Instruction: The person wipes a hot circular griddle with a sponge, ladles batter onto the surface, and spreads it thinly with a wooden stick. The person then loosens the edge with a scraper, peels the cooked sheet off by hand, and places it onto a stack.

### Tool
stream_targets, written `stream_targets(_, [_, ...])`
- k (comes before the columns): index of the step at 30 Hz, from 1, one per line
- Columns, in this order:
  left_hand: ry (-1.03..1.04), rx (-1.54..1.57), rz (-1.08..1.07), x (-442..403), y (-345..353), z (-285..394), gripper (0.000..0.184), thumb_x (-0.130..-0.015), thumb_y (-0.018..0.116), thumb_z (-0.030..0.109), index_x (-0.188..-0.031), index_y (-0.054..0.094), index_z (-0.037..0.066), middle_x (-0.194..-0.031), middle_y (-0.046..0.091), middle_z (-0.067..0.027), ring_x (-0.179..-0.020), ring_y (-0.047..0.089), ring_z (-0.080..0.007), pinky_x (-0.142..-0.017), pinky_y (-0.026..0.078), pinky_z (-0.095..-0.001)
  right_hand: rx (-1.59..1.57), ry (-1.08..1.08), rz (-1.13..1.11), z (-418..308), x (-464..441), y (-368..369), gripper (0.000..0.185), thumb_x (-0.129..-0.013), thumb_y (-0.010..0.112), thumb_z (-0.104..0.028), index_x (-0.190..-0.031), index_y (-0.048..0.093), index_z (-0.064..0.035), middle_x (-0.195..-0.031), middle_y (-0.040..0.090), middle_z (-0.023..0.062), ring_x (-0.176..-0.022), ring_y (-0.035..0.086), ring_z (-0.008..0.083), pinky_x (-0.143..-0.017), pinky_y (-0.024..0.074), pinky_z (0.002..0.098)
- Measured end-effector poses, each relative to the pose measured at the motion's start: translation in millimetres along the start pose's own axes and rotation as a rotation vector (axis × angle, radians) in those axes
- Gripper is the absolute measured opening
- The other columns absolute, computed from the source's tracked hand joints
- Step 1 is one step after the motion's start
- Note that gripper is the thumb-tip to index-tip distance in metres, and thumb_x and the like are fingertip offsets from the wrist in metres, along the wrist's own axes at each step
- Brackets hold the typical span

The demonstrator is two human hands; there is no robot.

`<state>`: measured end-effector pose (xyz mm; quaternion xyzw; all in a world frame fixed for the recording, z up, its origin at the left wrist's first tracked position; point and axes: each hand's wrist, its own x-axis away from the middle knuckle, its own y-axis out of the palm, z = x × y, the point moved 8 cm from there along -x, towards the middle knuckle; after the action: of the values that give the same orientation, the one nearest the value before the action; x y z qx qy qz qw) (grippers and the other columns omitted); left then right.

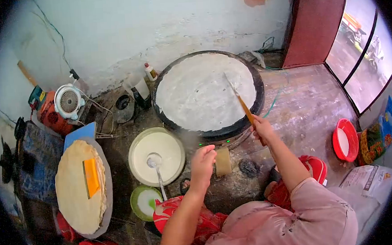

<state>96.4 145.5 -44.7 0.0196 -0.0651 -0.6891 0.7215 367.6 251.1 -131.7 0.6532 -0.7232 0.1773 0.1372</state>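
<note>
- Centre of the frame: a large round griddle with a black rim (259,89), its top covered by a thin white sheet of batter (194,95).
- My right hand (263,129), right of centre, grips a long spatula with a wooden handle and narrow metal blade (245,108); the blade lies over the batter sheet, contact uncertain.
- My left hand (203,162), below the griddle, has partly curled fingers; I cannot tell whether it is fully closed.
- Left of that hand: a cream-coloured round basin of pale batter (131,160) with a metal ladle (159,176) in it.
- Left of the frame: a stack of round tan flatbreads (74,188), bearing a flat orange scraper (91,176).
</note>
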Motion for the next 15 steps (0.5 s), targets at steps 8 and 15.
stream_targets(8, [0.074, -0.041, -0.028, 3, 0, 11, 0.029, -0.082, 0.055, 0.014, -0.105, 0.057, -0.004, -0.091, 0.055, -0.0045, -0.074, 0.051, -0.0097, -0.067, 0.042, -0.0233, 0.393, -0.259, 0.063, 8, -13, -8, 0.04, -0.091, 0.039, -0.017, -0.132, 0.042, -0.0198, -0.064, 0.052, 0.0042, -0.047, 0.046, 0.0137, -0.041, 0.0383, 0.0273])
stream_targets(15, [0.028, 0.03, -0.053, -2, 2, -6, 0.029, -0.082, 0.054, 0.014, -0.104, 0.057, -0.004, -0.092, 0.055, -0.0053, -0.075, 0.051, -0.0102, -0.069, 0.042, -0.024, 1.156, -0.352, 0.195, -26, 18, 37, 0.043, -0.082, 0.048, -0.018, -0.125, 0.047, -0.026, -0.081, 0.059, 0.0191, -0.078, 0.058, 0.036, -0.068, 0.0465, 0.046])
